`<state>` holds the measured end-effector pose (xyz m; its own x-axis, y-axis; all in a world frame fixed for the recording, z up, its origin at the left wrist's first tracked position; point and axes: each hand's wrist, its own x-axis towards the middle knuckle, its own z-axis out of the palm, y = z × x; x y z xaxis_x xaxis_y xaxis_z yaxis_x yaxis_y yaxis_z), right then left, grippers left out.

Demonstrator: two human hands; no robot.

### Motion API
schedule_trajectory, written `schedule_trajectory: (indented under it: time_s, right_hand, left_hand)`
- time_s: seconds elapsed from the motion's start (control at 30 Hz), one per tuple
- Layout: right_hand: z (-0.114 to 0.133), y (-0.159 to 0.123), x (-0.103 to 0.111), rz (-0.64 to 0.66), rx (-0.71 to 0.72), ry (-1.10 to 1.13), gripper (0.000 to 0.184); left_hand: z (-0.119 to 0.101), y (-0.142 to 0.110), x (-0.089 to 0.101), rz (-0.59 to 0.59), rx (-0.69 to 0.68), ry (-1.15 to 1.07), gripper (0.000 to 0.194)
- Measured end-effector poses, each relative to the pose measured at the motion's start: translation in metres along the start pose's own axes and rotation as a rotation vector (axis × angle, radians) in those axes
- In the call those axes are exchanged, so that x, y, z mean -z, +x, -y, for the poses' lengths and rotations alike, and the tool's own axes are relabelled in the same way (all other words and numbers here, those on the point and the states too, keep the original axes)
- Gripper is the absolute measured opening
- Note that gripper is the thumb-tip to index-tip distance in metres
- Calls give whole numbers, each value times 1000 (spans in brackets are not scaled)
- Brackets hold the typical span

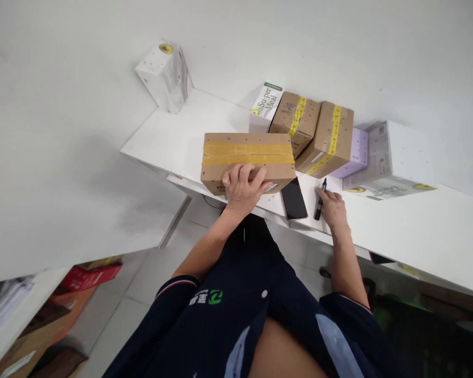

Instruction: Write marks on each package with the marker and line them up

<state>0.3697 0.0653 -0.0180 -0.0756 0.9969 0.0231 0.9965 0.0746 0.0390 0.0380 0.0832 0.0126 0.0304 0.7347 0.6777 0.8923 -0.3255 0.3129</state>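
Observation:
A brown cardboard box (248, 149) with wide yellow tape along its top stands at the near edge of the white desk. My left hand (242, 189) grips its near side, fingers bent over the top edge and thumb on the front face. Farther right, my right hand (333, 207) pinches a black marker pen (320, 202) at the desk surface, its fingers closed round the middle. Whether the pen still touches the desk I cannot tell. A dark-screened phone (294, 199) lies between the box and the pen.
Behind the box stand two taped cartons (295, 118), (331, 139) and a white Super Meal box (270, 100). A purple box (352, 155) and a large white box (392, 157) are to the right. Another white box (165, 79) occupies the far left corner, against the wall.

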Motion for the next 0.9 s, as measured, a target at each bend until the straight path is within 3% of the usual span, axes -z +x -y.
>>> schedule_trajectory:
  time_s: [0.13, 0.23, 0.4, 0.47, 0.57, 0.67, 0.77, 0.83, 0.9]
  right_hand:
    - [17, 0, 4, -51, -40, -2, 59]
    - [54, -7, 4, -69, -47, 90, 60]
    - [117, -18, -4, -61, -91, 174, 82]
    - [123, -15, -5, -62, -131, 230, 84]
    - [111, -7, -1, -49, -237, 446, 92]
    - [92, -5, 9, -17, -442, 967, 102]
    - [90, -20, 25, -51, -633, 1463, 98]
    - [100, -37, 37, -204, -622, 1553, 90]
    - [119, -56, 49, -341, -498, 1485, 86]
  left_hand:
    - [2, 0, 1, 13, -11, -29, 48]
    - [4, 1, 6, 35, -22, -54, 46]
    - [7, -11, 20, -35, -51, -186, 29]
    - [6, -21, 24, -61, -69, -291, 22]
    - [-4, -35, 29, -31, -76, -493, 17]
    - [-21, -45, 31, 92, 60, -693, 20]
    - [-42, -49, 33, 284, 323, -920, 28]
    - [-55, -49, 34, 389, 500, -1132, 34]
    - [-66, -50, 35, 451, 633, -1373, 44]
